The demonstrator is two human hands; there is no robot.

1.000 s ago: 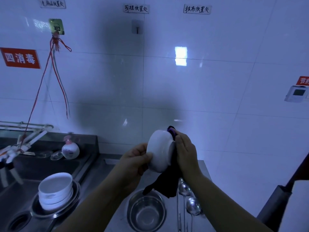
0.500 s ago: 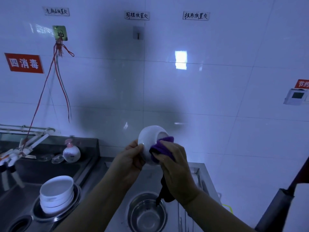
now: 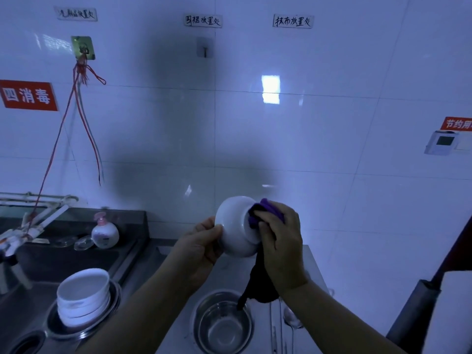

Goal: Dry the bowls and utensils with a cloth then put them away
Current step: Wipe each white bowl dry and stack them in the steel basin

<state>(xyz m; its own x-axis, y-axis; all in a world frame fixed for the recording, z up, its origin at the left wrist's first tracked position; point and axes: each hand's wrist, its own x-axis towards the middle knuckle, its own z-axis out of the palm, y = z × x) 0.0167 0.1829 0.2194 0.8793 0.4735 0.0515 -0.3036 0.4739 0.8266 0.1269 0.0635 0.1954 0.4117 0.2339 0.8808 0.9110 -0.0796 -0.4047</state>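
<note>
Head view: my L hand (image 3: 201, 247) grips the white bowl (image 3: 236, 227) at centre, R hand (image 3: 279, 241) at 3 o'clock now pinches the purple cloth (image 3: 268, 213) inside it, not round the rim as 1 s ago, so inside's drying; stacked bowls (image 3: 83, 295) at 8 o'clock wait.

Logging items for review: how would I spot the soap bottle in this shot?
Find the steel sink on the left, below the red wall sign. On the ledge behind it stands the soap bottle, beside two clear lids. It is the only round white bottle with a pink pump top; the stacked white bowls sit nearer the camera.
</note>
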